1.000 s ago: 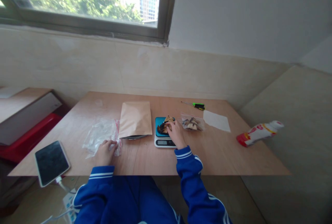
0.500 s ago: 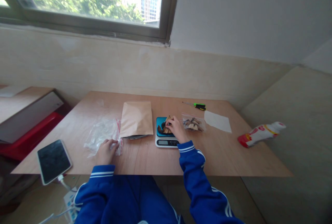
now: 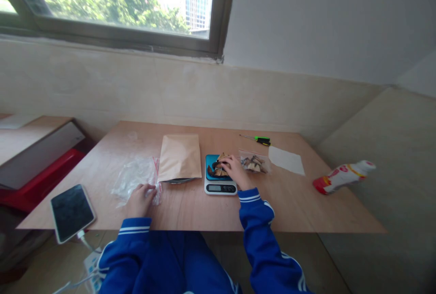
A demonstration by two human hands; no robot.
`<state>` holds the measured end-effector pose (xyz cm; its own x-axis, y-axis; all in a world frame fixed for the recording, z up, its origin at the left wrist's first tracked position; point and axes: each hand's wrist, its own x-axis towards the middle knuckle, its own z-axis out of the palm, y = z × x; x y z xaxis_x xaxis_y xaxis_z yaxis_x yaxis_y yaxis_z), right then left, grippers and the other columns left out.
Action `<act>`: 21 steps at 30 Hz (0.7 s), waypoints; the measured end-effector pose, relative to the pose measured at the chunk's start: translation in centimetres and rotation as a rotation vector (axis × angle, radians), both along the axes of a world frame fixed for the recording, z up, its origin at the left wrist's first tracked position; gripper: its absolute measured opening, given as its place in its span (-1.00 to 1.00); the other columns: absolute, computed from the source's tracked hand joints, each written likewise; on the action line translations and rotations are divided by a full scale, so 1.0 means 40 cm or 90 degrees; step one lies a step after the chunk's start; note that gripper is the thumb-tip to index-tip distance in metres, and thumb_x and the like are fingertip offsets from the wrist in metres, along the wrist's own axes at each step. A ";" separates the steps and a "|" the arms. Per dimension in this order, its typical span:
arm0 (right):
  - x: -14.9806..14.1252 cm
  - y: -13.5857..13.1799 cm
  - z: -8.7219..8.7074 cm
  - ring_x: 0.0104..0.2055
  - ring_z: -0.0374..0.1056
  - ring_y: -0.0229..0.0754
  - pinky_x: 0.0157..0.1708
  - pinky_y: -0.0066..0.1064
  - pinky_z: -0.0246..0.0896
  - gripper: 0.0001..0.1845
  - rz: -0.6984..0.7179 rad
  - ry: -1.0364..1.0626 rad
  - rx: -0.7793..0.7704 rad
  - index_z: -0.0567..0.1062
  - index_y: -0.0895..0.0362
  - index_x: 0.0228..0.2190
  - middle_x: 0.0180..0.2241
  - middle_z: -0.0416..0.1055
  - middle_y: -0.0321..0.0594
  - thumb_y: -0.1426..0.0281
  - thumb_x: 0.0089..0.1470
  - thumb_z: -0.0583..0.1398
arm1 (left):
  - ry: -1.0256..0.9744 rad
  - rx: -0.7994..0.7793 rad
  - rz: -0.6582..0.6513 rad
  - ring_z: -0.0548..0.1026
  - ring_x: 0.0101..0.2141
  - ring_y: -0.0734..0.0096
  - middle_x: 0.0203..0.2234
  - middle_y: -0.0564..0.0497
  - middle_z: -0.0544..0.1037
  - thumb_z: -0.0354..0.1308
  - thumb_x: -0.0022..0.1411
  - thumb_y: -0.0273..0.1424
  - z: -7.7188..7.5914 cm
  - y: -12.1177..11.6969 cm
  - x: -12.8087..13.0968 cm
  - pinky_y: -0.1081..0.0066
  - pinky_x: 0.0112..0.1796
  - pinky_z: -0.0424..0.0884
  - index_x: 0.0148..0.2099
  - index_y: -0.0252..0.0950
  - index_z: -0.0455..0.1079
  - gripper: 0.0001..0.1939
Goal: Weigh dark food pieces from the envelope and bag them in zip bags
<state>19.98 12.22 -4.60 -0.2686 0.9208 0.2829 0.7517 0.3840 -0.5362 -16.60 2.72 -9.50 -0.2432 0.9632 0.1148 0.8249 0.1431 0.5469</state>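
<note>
Curled, dried brown pieces [image 3: 215, 171] lie heaped on the blue plate of a small white kitchen scale [image 3: 221, 189]. My right hand [image 3: 235, 170] is over the right side of the heap, fingers loosely spread, their tips touching or just above the pieces. My left hand [image 3: 140, 199] rests at the near edge of clear plastic bags [image 3: 132, 176] with a red zip strip. Its fingers are bent together on the edge of the bag. Between the hands lies a brown paper pouch [image 3: 180, 158], its dark opening towards me.
Right of the scale lies a clear zip bag of dried pieces [image 3: 254, 162]. Beyond it are two screwdrivers [image 3: 262, 140] and a white paper sheet [image 3: 286, 160]. A red and white bottle [image 3: 344, 177] is at the right. A phone [image 3: 73, 212] on a cable overhangs the front left edge.
My right hand has shifted slightly right, its fingers less curled over the dried pieces, so more of the heap shows. My left hand and the bags have stayed put.
</note>
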 end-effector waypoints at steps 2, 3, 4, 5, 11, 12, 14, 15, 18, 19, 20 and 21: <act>0.012 -0.018 -0.007 -0.15 0.32 -0.13 -0.07 -0.26 0.22 -0.82 -0.008 0.004 -0.004 0.53 0.11 -0.23 -0.25 0.31 -0.17 0.39 0.12 0.17 | 0.002 0.002 0.002 0.47 -0.30 0.22 -0.37 -0.06 0.45 -0.04 0.08 -0.15 0.000 0.000 0.000 0.32 -0.24 0.35 -0.29 -0.26 0.49 -0.63; 0.017 -0.028 -0.011 -0.14 0.32 -0.12 -0.07 -0.24 0.21 -0.83 -0.010 -0.004 -0.005 0.53 0.11 -0.24 -0.25 0.30 -0.17 0.38 0.09 0.20 | 0.003 0.000 0.005 0.47 -0.30 0.22 -0.37 -0.06 0.46 -0.04 0.08 -0.15 0.001 0.000 0.001 0.32 -0.25 0.35 -0.29 -0.26 0.49 -0.62; 0.021 -0.038 -0.014 -0.13 0.31 -0.10 -0.06 -0.23 0.21 -0.82 -0.009 -0.018 -0.005 0.54 0.10 -0.25 -0.25 0.30 -0.17 0.38 0.05 0.24 | 0.003 -0.003 0.006 0.47 -0.30 0.22 -0.36 -0.06 0.46 -0.05 0.09 -0.15 0.001 0.000 0.001 0.32 -0.25 0.35 -0.29 -0.27 0.49 -0.62; 0.023 -0.047 -0.016 -0.12 0.29 -0.08 -0.06 -0.21 0.20 -0.81 -0.008 -0.035 -0.004 0.54 0.10 -0.26 -0.24 0.29 -0.17 0.39 0.00 0.27 | 0.003 -0.006 0.007 0.47 -0.29 0.21 -0.36 -0.07 0.46 -0.05 0.08 -0.15 0.002 0.000 0.001 0.31 -0.25 0.35 -0.28 -0.27 0.49 -0.61; 0.030 -0.080 -0.014 -0.14 0.28 -0.04 -0.10 -0.20 0.22 -0.89 -0.026 -0.096 0.024 0.55 0.13 -0.34 -0.28 0.32 -0.13 0.48 0.01 0.25 | -0.001 -0.014 0.009 0.48 -0.28 0.20 -0.35 -0.09 0.46 -0.06 0.08 -0.15 0.014 -0.002 0.007 0.30 -0.22 0.36 -0.28 -0.29 0.48 -0.61; 0.034 -0.086 -0.012 -0.16 0.29 -0.04 -0.11 -0.21 0.23 -0.91 -0.037 -0.089 0.027 0.55 0.14 -0.35 -0.29 0.32 -0.13 0.48 0.03 0.23 | -0.001 -0.014 0.010 0.48 -0.28 0.20 -0.35 -0.09 0.46 -0.06 0.08 -0.15 0.016 -0.002 0.009 0.30 -0.22 0.36 -0.29 -0.29 0.48 -0.61; 0.046 -0.103 -0.009 -0.19 0.30 -0.06 -0.12 -0.21 0.23 -0.90 -0.064 -0.055 0.031 0.55 0.14 -0.37 -0.32 0.33 -0.14 0.46 0.06 0.20 | -0.002 -0.010 0.012 0.49 -0.29 0.20 -0.36 -0.08 0.46 -0.06 0.08 -0.15 0.018 -0.003 0.011 0.30 -0.22 0.37 -0.30 -0.28 0.48 -0.62; 0.053 -0.115 -0.006 -0.20 0.31 -0.06 -0.13 -0.21 0.23 -0.89 -0.078 -0.027 0.034 0.55 0.14 -0.37 -0.33 0.33 -0.14 0.45 0.07 0.19 | -0.002 -0.005 0.013 0.49 -0.29 0.20 -0.36 -0.08 0.47 -0.06 0.08 -0.15 0.018 -0.003 0.012 0.30 -0.22 0.37 -0.31 -0.28 0.48 -0.62; 0.073 -0.163 0.004 -0.24 0.32 -0.10 -0.20 -0.26 0.26 -0.82 -0.114 0.090 0.038 0.55 0.12 -0.33 -0.31 0.35 -0.14 0.33 0.10 0.16 | 0.000 0.004 0.011 0.50 -0.27 0.16 -0.35 -0.10 0.48 -0.06 0.08 -0.16 0.016 -0.003 0.011 0.28 -0.22 0.38 -0.30 -0.29 0.46 -0.63; 0.077 -0.182 0.008 -0.28 0.31 -0.13 -0.26 -0.29 0.27 -0.78 -0.127 0.131 0.035 0.55 0.12 -0.32 -0.31 0.35 -0.15 0.28 0.11 0.15 | -0.001 0.002 0.006 0.50 -0.26 0.15 -0.35 -0.11 0.49 -0.06 0.08 -0.17 0.014 -0.002 0.010 0.27 -0.22 0.39 -0.29 -0.29 0.46 -0.62; 0.080 -0.202 0.012 -0.33 0.30 -0.16 -0.32 -0.33 0.27 -0.74 -0.142 0.167 0.030 0.55 0.12 -0.30 -0.31 0.36 -0.15 0.23 0.11 0.15 | -0.005 -0.001 0.004 0.50 -0.25 0.14 -0.33 -0.12 0.50 -0.06 0.08 -0.17 0.013 -0.002 0.009 0.25 -0.21 0.39 -0.27 -0.30 0.46 -0.62; 0.082 -0.223 0.014 -0.37 0.29 -0.19 -0.37 -0.36 0.27 -0.70 -0.156 0.200 0.023 0.55 0.12 -0.29 -0.32 0.36 -0.15 0.19 0.10 0.15 | -0.013 -0.002 0.006 0.51 -0.24 0.13 -0.31 -0.14 0.51 -0.07 0.09 -0.17 0.012 -0.001 0.009 0.24 -0.20 0.40 -0.24 -0.32 0.45 -0.61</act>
<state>23.26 3.29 -4.02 0.0630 0.9346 0.3501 0.6258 0.2363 -0.7434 -16.23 2.68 -9.01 -0.2552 0.9609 0.1070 0.8120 0.1529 0.5633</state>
